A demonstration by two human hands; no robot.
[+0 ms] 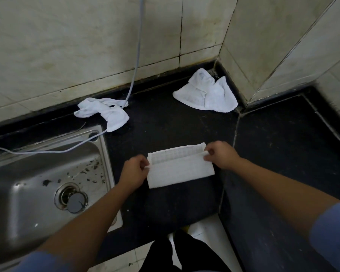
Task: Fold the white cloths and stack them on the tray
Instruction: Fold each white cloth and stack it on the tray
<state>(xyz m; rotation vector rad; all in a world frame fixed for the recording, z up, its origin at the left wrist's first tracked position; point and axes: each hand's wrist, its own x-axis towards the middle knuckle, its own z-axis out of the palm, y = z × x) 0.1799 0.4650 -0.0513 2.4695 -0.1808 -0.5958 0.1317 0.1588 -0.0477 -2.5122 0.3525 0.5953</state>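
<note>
Head view: I look down on a black counter (pixel 165 122) with both my hands at one cloth.
Left hand (pixel 134 171): my fingers pinch the left edge of the half-folded cloth (pixel 180 170), closed on its upper layer.
Right hand (pixel 220 156): my fingers pinch the right end of the same fold line, likewise closed on the fabric.
Cloth in hand: it lies flat on the counter between my fingertips, the near layer doubled over and a strip of the checked underside showing just beyond them.
Sink (pixel 37 183): left of my left fingers, with a grey cable (pixel 133 75) running over its rim.
Left crumpled cloth (pixel 104 112): well beyond my left fingers, unfolded, lying against the cable.
Right crumpled cloth (pixel 204 93): well beyond my right fingers, in the wall corner, unfolded.
Tray: I cannot find one in view.
Progress: I judge the first cloth part-folded, two untouched, nothing stacked; most of the work remains.
</note>
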